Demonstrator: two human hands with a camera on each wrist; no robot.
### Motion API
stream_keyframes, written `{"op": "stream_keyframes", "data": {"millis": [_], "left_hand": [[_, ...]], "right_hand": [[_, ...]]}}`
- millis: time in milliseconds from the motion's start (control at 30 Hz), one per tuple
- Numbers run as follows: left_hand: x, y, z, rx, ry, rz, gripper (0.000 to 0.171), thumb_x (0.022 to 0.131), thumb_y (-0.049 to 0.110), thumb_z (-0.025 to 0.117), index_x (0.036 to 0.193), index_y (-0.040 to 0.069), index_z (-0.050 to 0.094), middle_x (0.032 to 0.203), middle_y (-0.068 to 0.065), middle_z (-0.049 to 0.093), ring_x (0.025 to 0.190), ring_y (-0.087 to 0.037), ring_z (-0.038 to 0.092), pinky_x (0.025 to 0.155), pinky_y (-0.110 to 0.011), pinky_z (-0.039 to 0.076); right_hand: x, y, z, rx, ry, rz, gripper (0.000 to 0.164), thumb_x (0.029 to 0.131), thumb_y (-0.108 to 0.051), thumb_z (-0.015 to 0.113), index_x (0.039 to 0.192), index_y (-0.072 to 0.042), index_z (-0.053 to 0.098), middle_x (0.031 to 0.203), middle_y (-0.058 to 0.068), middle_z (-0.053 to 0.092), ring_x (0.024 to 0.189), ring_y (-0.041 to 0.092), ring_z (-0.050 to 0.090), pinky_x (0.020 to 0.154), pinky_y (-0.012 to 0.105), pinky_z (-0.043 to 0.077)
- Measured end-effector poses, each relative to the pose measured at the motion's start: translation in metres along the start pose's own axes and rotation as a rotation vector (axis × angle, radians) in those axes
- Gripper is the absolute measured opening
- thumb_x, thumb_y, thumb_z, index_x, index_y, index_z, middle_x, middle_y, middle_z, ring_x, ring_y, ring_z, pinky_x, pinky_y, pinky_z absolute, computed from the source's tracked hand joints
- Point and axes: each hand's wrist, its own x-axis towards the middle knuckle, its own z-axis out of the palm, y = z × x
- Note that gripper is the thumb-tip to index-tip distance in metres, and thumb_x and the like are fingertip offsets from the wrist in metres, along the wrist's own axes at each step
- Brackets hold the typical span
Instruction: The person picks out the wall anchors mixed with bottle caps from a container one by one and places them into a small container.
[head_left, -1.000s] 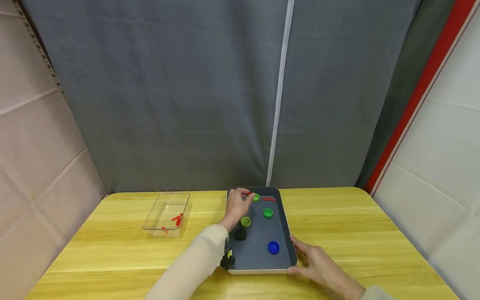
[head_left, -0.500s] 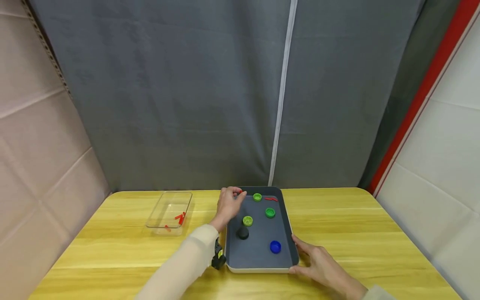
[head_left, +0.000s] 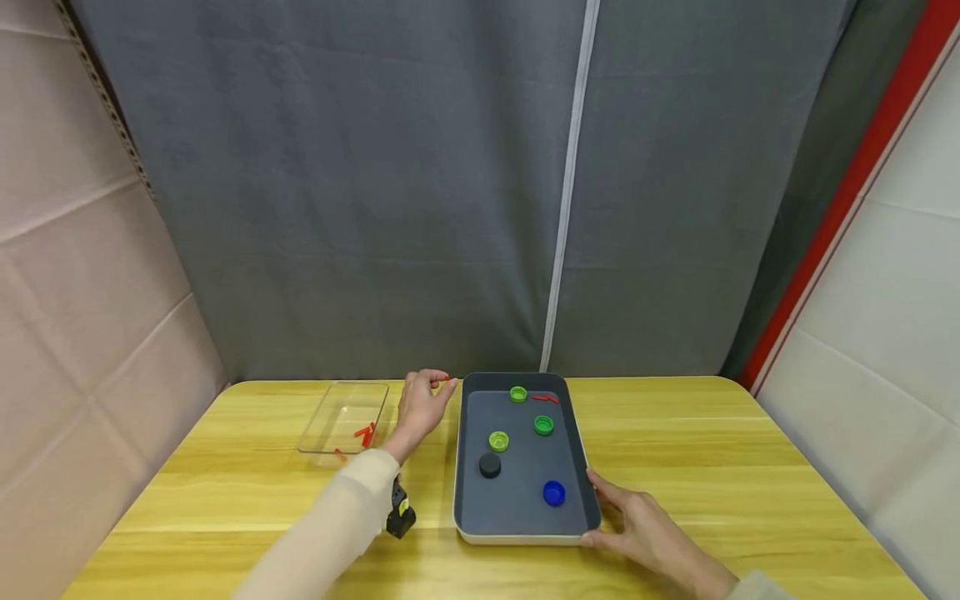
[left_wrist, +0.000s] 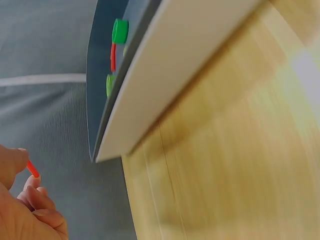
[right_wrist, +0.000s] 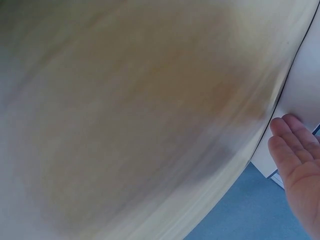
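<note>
1 red stick (left_wrist: 33, 169), partly out of sight in the left hand (head_left: 422, 407)

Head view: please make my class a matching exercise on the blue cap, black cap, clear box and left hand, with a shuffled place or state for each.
Things
1. blue cap
2. black cap
3. clear box
4. left hand

Places and states
A. in the left half of the tray
B. pinching a red stick
C. in the tray's right half
D. with red sticks lying inside

Pairs: 1-C, 2-A, 3-D, 4-B
</note>
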Motion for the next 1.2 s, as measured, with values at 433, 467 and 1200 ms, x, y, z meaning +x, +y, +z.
{"op": "stream_keyframes", "data": {"millis": [433, 467, 1200], "left_hand": [[0.007, -0.032, -0.045, 0.065, 0.000, -0.052, 0.036, 0.094, 0.027, 0.057, 0.116, -0.001, 0.060, 0.112, -0.019, 0.050, 0.097, -0.028, 0.048, 0.075, -0.040, 0.040], [0.008, -0.035, -0.048, 0.068, 0.004, -0.056, 0.036, 0.094, 0.027, 0.057, 0.116, -0.002, 0.060, 0.112, -0.020, 0.050, 0.097, -0.029, 0.048, 0.075, -0.041, 0.041], [0.001, -0.078, -0.087, 0.159, 0.011, -0.185, 0.038, 0.095, 0.020, 0.053, 0.118, -0.011, 0.054, 0.114, -0.029, 0.046, 0.105, -0.039, 0.046, 0.085, -0.049, 0.041]], "right_hand": [[0.000, 0.002, -0.001, 0.018, -0.012, 0.022, 0.094, 0.074, -0.051, 0.071, 0.140, 0.006, 0.037, 0.134, 0.024, 0.050, 0.115, 0.033, 0.057, 0.091, 0.044, 0.045], [0.000, 0.002, -0.001, 0.020, -0.014, 0.025, 0.094, 0.074, -0.051, 0.071, 0.140, 0.006, 0.037, 0.134, 0.025, 0.050, 0.116, 0.033, 0.057, 0.091, 0.044, 0.045], [0.000, 0.000, 0.001, 0.025, -0.019, 0.042, 0.093, 0.073, -0.049, 0.074, 0.140, 0.006, 0.038, 0.135, 0.025, 0.048, 0.117, 0.035, 0.055, 0.092, 0.046, 0.044]]}}
